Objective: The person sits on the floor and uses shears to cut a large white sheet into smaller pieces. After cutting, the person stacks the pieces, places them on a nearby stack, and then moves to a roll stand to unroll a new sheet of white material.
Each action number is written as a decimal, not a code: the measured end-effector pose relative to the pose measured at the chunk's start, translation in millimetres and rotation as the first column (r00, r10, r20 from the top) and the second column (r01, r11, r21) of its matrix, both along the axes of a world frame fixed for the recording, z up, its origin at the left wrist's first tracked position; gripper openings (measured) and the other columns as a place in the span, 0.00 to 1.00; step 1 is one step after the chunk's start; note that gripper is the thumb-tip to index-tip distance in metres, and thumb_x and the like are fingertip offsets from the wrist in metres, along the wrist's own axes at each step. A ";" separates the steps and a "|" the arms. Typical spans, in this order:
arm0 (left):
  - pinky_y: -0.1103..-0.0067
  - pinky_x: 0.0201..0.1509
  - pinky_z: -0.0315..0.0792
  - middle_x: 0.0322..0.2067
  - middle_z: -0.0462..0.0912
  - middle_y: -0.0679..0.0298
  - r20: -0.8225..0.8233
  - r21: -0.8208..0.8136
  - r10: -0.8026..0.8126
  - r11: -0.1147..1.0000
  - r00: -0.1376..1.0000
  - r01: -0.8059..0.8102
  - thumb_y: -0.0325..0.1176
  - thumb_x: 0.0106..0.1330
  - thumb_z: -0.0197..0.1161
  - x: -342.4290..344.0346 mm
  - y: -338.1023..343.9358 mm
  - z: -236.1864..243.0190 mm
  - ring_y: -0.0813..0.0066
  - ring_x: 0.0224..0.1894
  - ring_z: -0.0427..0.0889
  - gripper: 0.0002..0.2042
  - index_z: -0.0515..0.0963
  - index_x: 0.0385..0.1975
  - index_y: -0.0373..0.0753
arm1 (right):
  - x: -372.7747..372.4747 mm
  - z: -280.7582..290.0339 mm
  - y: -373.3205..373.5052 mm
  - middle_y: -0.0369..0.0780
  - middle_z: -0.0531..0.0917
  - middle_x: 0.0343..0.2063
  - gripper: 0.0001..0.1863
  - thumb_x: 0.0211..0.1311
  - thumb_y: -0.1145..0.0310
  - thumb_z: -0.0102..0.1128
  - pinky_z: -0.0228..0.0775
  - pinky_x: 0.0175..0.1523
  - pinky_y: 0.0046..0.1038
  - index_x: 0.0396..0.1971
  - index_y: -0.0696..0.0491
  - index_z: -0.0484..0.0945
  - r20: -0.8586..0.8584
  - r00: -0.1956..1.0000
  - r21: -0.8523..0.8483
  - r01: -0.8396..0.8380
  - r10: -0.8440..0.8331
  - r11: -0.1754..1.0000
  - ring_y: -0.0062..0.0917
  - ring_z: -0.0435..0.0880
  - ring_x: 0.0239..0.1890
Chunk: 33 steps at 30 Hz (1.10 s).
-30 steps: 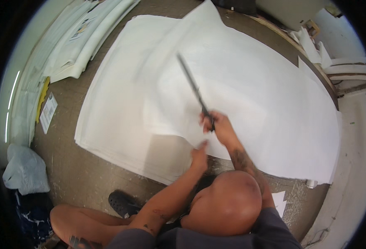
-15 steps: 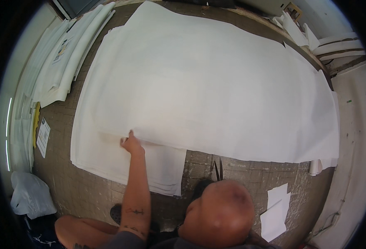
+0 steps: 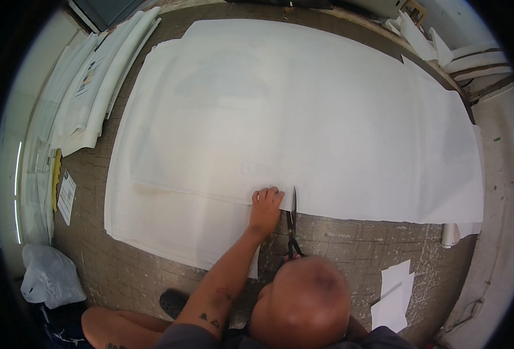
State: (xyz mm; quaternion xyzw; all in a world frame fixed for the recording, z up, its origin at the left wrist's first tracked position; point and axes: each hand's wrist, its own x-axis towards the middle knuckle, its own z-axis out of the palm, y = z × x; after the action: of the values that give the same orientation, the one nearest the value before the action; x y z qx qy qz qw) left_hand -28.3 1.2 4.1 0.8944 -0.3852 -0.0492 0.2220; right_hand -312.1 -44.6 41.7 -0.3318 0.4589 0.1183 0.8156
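A large white sheet [image 3: 356, 128] lies over a stack of similar sheets [image 3: 193, 232]. My left hand [image 3: 264, 206] is on the top sheet's lower edge, fingers curled onto it, just left of long dark scissors [image 3: 293, 230]. Their slightly parted blades reach to that edge, one lying over the paper. My right hand [image 3: 287, 256] holds the scissor handles, mostly hidden behind my raised knee [image 3: 306, 296].
Rolled and stacked sheets [image 3: 97, 81] lie at the left, above a plastic bag [image 3: 50, 279] and a printed card [image 3: 66, 196]. Paper scraps [image 3: 392, 294] lie at lower right. More white material [image 3: 478, 61] is at upper right, beside a wall [image 3: 490, 192].
The raised scissors have come down to the sheet's near edge, and the lifted top sheet now lies down. My left hand has moved right along that edge to beside the blades.
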 end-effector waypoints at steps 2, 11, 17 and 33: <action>0.61 0.61 0.56 0.46 0.72 0.66 0.030 -0.025 -0.048 0.999 0.998 0.048 0.27 0.51 0.64 9.0 2.4 -2.7 0.66 0.53 0.68 0.20 0.75 0.47 0.45 | 11.2 -9.5 4.5 0.35 0.78 0.26 0.17 0.69 0.57 0.54 0.70 0.35 0.23 0.43 0.57 0.75 0.002 0.997 0.075 0.076 -0.076 0.994 0.19 0.77 0.29; 0.69 0.49 0.64 0.35 0.77 0.71 -0.046 -0.071 -0.219 0.974 0.975 0.215 0.29 0.55 0.61 17.6 20.7 14.3 0.71 0.43 0.73 0.09 0.80 0.36 0.47 | 117.6 -21.8 -17.7 0.34 0.76 0.24 0.18 0.71 0.54 0.52 0.69 0.34 0.23 0.40 0.56 0.74 0.167 0.978 -0.243 -0.083 0.125 0.967 0.19 0.76 0.28; 0.72 0.41 0.67 0.34 0.78 0.72 -0.049 -0.150 -0.214 0.967 0.976 0.204 0.27 0.50 0.65 -7.4 41.7 36.8 0.71 0.39 0.75 0.12 0.81 0.36 0.48 | 214.2 -30.3 -89.1 0.33 0.74 0.21 0.20 0.71 0.50 0.50 0.65 0.30 0.21 0.29 0.53 0.70 0.200 0.930 -0.516 -0.167 0.307 0.840 0.17 0.72 0.23; 0.70 0.47 0.69 0.40 0.74 0.64 -0.434 -0.011 -0.735 0.583 0.521 0.813 0.33 0.58 0.55 -101.0 169.2 26.0 0.66 0.47 0.73 0.07 0.76 0.34 0.42 | 529.3 30.3 -232.5 0.32 0.71 0.21 0.14 0.70 0.60 0.54 0.62 0.29 0.21 0.33 0.56 0.72 0.647 0.717 -0.631 0.313 0.259 0.709 0.17 0.68 0.23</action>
State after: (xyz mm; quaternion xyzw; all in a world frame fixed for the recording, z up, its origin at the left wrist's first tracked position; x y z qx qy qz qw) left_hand -129.3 170.4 30.1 0.6149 -0.6838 -0.3584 0.1609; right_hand 217.3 -277.1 72.0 -0.6279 0.1319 -0.2127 0.7370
